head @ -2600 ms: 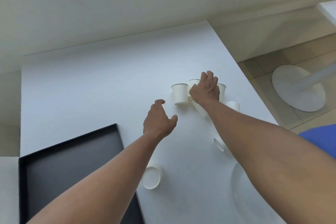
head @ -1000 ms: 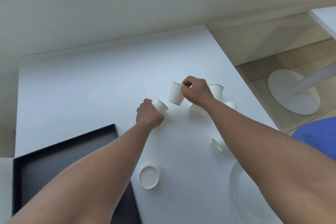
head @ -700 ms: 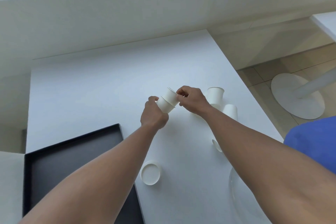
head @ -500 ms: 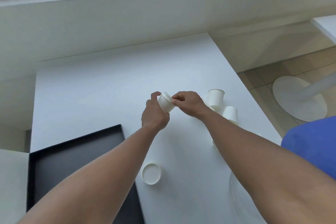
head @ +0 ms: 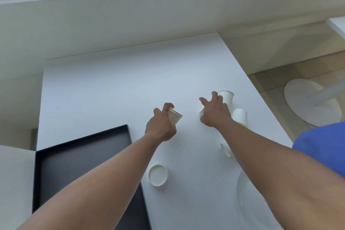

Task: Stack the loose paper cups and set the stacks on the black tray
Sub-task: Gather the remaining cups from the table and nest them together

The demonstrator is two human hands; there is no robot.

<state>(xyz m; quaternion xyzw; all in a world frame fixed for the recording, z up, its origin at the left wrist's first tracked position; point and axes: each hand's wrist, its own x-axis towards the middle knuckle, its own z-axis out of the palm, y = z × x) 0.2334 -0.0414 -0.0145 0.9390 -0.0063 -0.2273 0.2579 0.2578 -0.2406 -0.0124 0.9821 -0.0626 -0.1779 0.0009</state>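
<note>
My left hand (head: 161,124) grips a small stack of white paper cups (head: 175,116), tilted, mouth toward the right. My right hand (head: 214,111) is spread with fingers apart over a group of loose cups, holding nothing. An upright cup (head: 226,96) stands just beyond its fingers, an upside-down cup (head: 240,118) sits to its right, and a cup (head: 201,113) is mostly hidden under the palm. Another cup (head: 225,149) lies on its side beneath my right forearm. An upside-down cup (head: 157,174) stands next to the black tray (head: 82,157), which holds nothing at lower left.
The white table (head: 121,84) ends in a right edge close to the cups, with tiled floor and a round white pedestal base (head: 309,104) beyond. A clear glass plate (head: 248,196) lies at the near right. A blue sleeve (head: 323,145) shows at right.
My right hand slid its cup into the cup in my left hand, then let go and moved right over the loose cups. My left hand keeps the stack.
</note>
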